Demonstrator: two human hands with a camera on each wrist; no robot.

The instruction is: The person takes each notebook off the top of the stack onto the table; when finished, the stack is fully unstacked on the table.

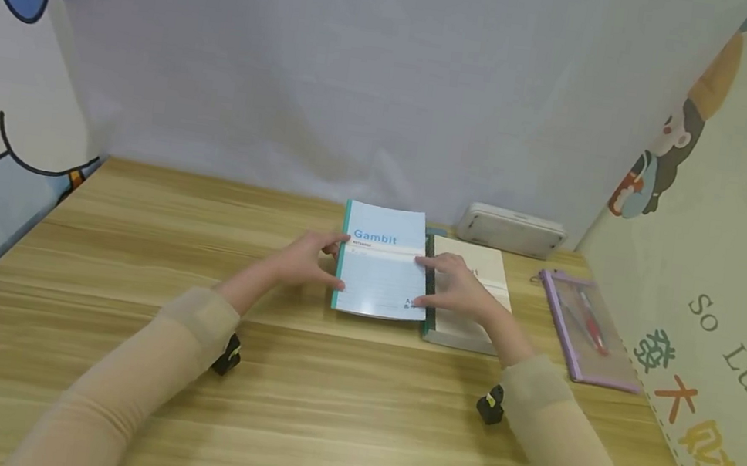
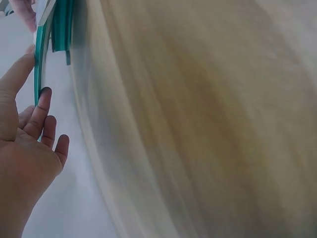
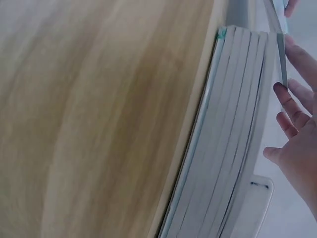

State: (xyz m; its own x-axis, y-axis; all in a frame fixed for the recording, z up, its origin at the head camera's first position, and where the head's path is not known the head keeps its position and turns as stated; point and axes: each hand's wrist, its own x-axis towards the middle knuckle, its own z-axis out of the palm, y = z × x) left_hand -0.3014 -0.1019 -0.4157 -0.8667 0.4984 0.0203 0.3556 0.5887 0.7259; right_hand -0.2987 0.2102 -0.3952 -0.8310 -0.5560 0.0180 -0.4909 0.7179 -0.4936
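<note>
Both hands hold one light-blue notebook [image 1: 382, 273] by its long edges. Our left hand [image 1: 306, 260] pinches the green spine edge between thumb and curled fingers [image 2: 40, 111]; our right hand [image 1: 461, 286] grips the opposite edge the same way, with its fingers [image 3: 292, 111] folded around the thin cover. The notebook (its cover reads "Gambit") sits near the back middle of the wooden table [image 1: 324, 406], with its right edge lying over a stack of notebooks [image 1: 466, 330]. The right wrist view shows that stack as several page blocks piled one on another, resting on the tabletop. Whether the blue notebook lies flat or is slightly raised, we cannot tell. Behind the stack, against the grey backdrop, lies a white case [image 1: 510, 230]. To the right of the stack, apart from it, lies a purple-edged transparent pouch [image 1: 582, 328] with a red item inside. Cartoon-printed panels stand at both sides of the table.
</note>
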